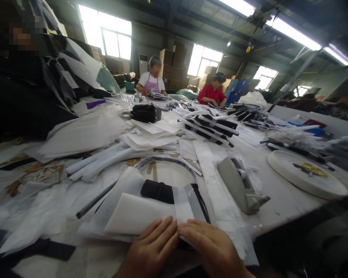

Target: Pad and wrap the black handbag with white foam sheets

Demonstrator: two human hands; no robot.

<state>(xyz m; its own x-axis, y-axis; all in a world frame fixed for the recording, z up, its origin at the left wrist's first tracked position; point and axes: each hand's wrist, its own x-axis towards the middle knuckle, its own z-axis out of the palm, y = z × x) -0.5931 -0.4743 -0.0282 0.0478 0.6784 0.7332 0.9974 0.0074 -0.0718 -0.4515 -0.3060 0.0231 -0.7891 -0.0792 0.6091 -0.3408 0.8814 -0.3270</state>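
Observation:
A dark handbag lies in front of me, partly covered by white wrapping sheets. Its black flap strap shows between the sheets, and a looped handle wrapped in clear film arches away at the back. A folded white foam sheet covers its left part. Down over the strap runs a whitish band. My left hand rests on the lower edge of the foam sheet, fingers stretched out. Touching it, my right hand lies over the band's lower end with fingers extended; its thumb is mostly hidden.
Right of the bag stands a grey tape dispenser. Farther right lies a large white roll with yellow-handled scissors. Behind are paper sheets, a black pouch and wrapped black pieces. Two people work across the table.

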